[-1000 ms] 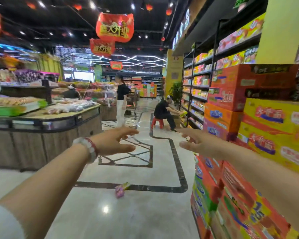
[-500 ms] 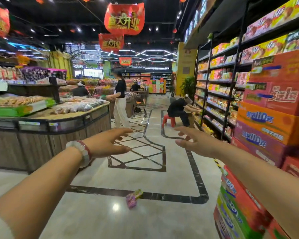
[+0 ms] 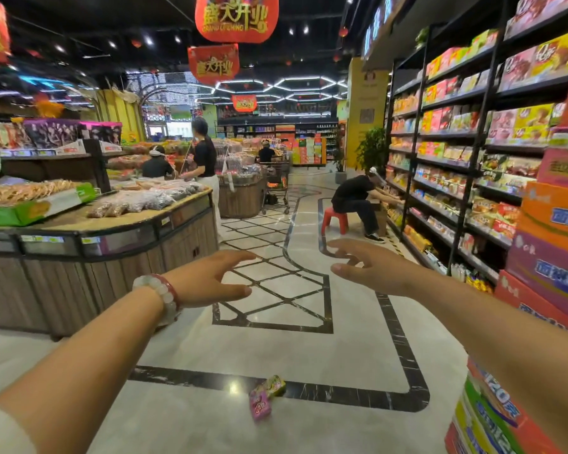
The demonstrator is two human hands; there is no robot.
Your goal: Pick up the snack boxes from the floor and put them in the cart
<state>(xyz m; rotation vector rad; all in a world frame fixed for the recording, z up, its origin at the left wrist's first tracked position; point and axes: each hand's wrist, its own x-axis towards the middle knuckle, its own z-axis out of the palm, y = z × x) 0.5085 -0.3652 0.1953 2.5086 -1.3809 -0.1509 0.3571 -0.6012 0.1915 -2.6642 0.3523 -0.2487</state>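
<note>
Two small snack boxes lie on the shiny floor ahead of me: a pink one and a green-yellow one touching it, across a black floor stripe. My left hand, with a bead bracelet at the wrist, is stretched forward at chest height, fingers straight and holding nothing. My right hand is held out likewise, fingers spread and relaxed, holding nothing. Both hands are well above the boxes. A shopping cart stands far down the aisle.
A wooden display counter with bagged snacks fills the left. Stacked cartons and snack shelves line the right. One person sits on a red stool at the shelves; others stand by the far counters.
The view has shifted forward and leftward, so the carton stack slid toward the right edge. The boxes on the floor appear lower and nearer. Both hands stay outstretched and holding nothing.
</note>
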